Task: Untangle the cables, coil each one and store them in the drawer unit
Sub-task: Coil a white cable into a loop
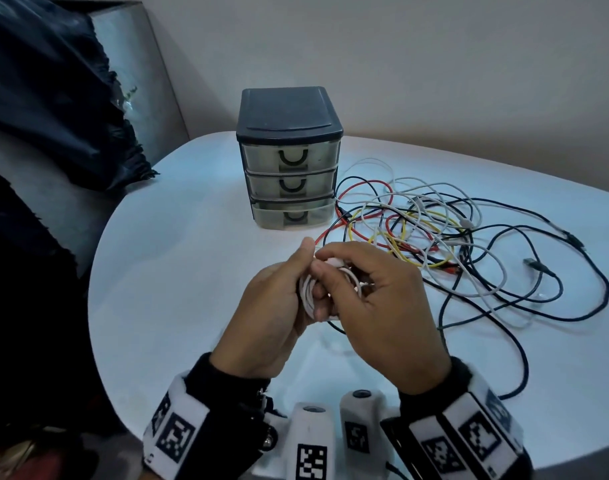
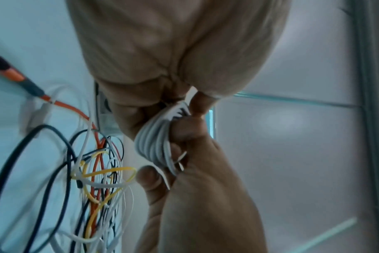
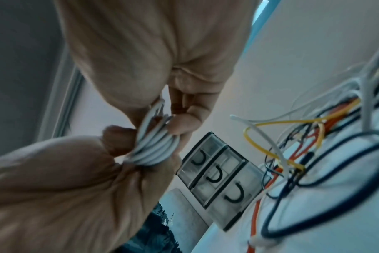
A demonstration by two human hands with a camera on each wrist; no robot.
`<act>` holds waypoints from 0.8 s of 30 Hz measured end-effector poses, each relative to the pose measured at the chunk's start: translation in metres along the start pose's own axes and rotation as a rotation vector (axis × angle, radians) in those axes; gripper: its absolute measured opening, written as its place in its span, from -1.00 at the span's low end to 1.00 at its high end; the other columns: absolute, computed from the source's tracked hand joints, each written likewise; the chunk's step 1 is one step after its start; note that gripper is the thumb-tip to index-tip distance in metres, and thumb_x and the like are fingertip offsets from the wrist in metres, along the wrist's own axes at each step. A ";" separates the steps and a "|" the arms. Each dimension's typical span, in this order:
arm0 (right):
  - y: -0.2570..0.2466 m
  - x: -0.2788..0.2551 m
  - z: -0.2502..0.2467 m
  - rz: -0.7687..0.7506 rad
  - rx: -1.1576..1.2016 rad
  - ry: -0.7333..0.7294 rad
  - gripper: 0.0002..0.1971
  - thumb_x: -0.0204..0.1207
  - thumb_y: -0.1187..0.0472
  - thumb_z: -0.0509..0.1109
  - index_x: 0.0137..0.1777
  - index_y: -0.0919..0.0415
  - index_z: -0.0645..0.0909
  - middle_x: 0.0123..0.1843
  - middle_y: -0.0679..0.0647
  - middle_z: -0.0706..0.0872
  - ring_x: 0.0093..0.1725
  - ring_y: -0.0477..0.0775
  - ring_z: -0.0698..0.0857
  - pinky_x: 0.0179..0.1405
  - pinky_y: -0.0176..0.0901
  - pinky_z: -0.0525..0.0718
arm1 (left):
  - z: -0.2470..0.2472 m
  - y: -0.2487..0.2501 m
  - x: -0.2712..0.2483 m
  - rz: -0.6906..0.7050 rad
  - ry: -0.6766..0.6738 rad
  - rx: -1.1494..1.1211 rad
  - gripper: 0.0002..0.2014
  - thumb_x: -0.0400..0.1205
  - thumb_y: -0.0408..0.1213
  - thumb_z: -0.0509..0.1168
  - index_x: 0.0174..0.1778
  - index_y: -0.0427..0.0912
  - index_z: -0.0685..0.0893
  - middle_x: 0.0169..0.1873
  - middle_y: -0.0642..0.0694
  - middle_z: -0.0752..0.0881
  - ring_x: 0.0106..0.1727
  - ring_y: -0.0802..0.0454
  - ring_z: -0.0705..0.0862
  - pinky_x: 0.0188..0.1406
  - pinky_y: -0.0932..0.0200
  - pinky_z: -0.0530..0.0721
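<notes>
A coiled white cable (image 1: 310,292) is held between both hands above the white table (image 1: 178,278). My left hand (image 1: 279,299) grips the coil (image 2: 151,142) from the left, fingers curled round it. My right hand (image 1: 362,289) pinches the same coil (image 3: 156,147) from the right, thumb and fingers on its loops. The three-drawer unit (image 1: 289,161), dark top with translucent drawers, stands behind the hands; its drawers look closed (image 3: 218,176). A tangle of black, red, yellow and white cables (image 1: 427,230) lies to the right of it.
Dark cloth (image 1: 54,109) hangs over something at the left, beside the table edge. A black cable (image 1: 517,358) trails toward the table's front right. An orange-tipped plug (image 2: 9,71) lies among the loose cables.
</notes>
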State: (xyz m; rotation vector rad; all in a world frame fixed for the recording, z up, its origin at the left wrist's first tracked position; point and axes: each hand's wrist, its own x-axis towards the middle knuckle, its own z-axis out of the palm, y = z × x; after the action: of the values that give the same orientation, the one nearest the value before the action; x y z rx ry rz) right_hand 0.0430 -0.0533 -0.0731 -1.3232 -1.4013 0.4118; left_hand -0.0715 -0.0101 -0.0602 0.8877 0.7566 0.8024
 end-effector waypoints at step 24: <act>0.001 0.007 -0.016 0.272 0.113 0.052 -0.87 0.62 0.23 0.41 -0.06 0.09 0.80 -0.38 -0.03 0.79 -0.49 -0.03 0.75 -0.54 -0.19 0.70 | -0.016 -0.005 0.005 0.282 0.037 0.269 -0.76 0.55 -0.33 0.41 0.13 -0.12 0.79 -0.10 -0.13 0.87 -0.08 0.03 0.81 0.02 0.12 0.80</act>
State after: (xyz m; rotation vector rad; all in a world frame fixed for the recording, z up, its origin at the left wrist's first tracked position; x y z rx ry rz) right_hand 0.0584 -0.0539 -0.0656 -1.4245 -1.1410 0.6240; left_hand -0.0812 -0.0022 -0.0727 1.2433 0.7934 0.9810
